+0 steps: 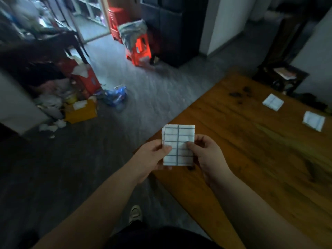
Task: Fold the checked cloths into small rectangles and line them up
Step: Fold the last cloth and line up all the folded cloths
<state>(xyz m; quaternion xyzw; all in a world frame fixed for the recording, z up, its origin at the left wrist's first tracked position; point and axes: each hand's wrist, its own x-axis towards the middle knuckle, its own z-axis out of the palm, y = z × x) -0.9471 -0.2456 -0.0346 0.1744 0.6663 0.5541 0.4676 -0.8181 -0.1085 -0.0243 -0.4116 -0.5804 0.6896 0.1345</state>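
Grey flooring [154,90] is filling most of the view, and a wooden table [251,150] is running off to the right, its near corner sitting just under the hands. Over on the left, a heap of boxes and bags [77,99] is lying on the floor. Further back, a red stool [142,49] is carrying a crumpled grey rag [132,30].

Now the action: the left hand [152,157] and the right hand [208,155] are both pinching one folded checked cloth [177,146]. Thumbs are pressing on its front face and fingers are curling behind, holding it up in the air over the table's corner.

Two more folded pieces are resting flat on the table's right side, well apart from the hands: the far cloth [273,102] and the near cloth [313,120], lying near each other but not touching. A pale shoe [135,213] is showing on the floor below.
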